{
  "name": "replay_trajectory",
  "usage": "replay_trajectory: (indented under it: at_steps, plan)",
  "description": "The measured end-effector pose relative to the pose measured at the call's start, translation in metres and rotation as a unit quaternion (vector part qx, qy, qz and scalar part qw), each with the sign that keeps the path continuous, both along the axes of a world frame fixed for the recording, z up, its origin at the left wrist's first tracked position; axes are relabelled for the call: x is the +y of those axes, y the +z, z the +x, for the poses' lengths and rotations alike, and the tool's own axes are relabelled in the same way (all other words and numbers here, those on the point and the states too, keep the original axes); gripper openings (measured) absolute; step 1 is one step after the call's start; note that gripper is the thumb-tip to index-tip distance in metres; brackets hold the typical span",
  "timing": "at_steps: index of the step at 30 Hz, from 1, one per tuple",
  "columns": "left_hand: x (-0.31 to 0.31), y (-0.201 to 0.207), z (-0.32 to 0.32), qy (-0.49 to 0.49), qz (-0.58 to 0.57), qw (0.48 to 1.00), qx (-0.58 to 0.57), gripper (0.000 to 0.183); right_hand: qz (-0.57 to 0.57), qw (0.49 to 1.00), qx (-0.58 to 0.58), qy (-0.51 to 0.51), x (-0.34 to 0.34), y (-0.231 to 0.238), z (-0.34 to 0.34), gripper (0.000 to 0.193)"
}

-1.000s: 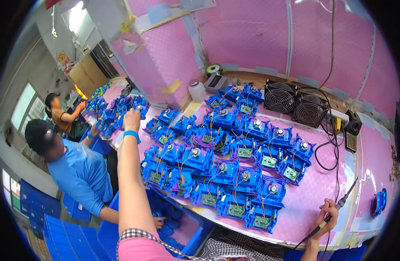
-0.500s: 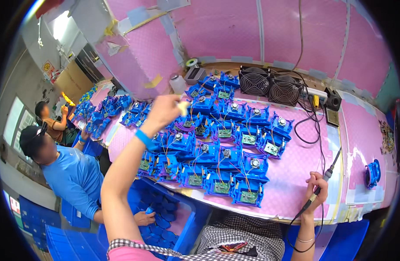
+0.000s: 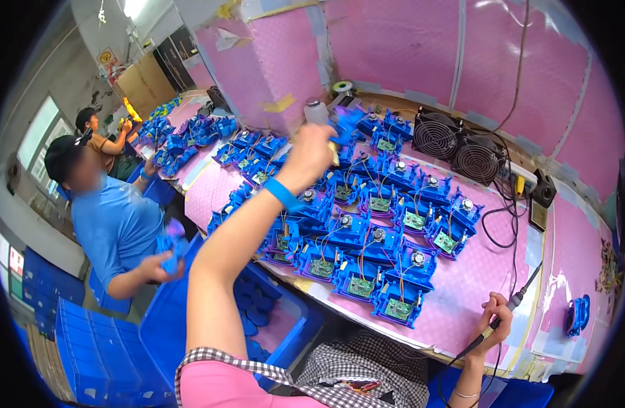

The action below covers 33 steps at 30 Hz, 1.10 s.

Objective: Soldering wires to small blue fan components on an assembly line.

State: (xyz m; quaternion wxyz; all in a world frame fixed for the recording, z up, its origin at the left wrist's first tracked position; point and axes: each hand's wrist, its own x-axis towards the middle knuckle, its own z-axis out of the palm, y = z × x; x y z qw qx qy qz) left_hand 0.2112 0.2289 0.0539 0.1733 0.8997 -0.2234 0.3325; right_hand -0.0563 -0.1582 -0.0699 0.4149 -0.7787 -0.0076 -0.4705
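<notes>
My left arm, with a blue wristband point(image 3: 283, 195), reaches over the far part of the bench. My left hand point(image 3: 312, 155) is closed on a blue plastic housing point(image 3: 348, 126), smeared by motion, and a pale yellowish bit shows at its fingers. Below and to the right, rows of blue housings point(image 3: 346, 234) carry green circuit boards point(image 3: 399, 309), round metal parts and thin wires. At the bench's near right edge, my right hand point(image 3: 490, 323) grips a soldering iron point(image 3: 515, 299). Its tip points up and away, and its black cord hangs past my wrist.
Two black fans point(image 3: 436, 134) stand along the back, beside tangled cords. A white bottle point(image 3: 316, 112) and a solder spool point(image 3: 341, 88) are at the far left. One blue part point(image 3: 578, 315) lies right. A co-worker point(image 3: 115, 224) sits left, near a blue bin point(image 3: 295, 333).
My view has shifted. My left hand has moved farther across the bench and now has a blue housing. The co-worker's hand has come up from the bin with a blue and purple part.
</notes>
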Motion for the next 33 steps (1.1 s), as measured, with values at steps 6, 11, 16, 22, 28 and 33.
replay_trajectory:
  at_steps: [6, 11, 16, 22, 28, 33]
  plan:
    - [0.145, 0.019, 0.032, 0.229, 0.136, 0.962, 0.057, 0.02, 0.037, 0.999, 0.029, -0.006, 0.0, -0.006, 0.003, 0.017]
    - [0.216, -0.025, 0.067, 0.264, 0.257, 0.929, 0.036, 0.014, 0.035, 0.998, 0.048, -0.018, 0.003, -0.01, 0.009, 0.015]
    - [0.226, -0.041, 0.076, 0.293, 0.192, 0.928, 0.127, 0.018, -0.063, 0.996, 0.046, -0.05, 0.002, -0.007, 0.01, 0.015]
    - [0.164, 0.01, 0.01, 0.134, 0.09, 0.982, 0.099, 0.022, 0.004, 0.999, 0.039, -0.005, 0.003, -0.005, 0.009, 0.015]
    - [0.061, 0.021, -0.114, 0.036, 0.026, 0.972, 0.233, 0.035, 0.018, 1.0, 0.019, -0.004, 0.004, 0.0, 0.006, 0.017]
    - [0.024, -0.009, -0.137, 0.123, 0.241, 0.935, 0.23, 0.028, 0.036, 0.999, 0.002, 0.01, 0.0, 0.0, 0.001, 0.017]
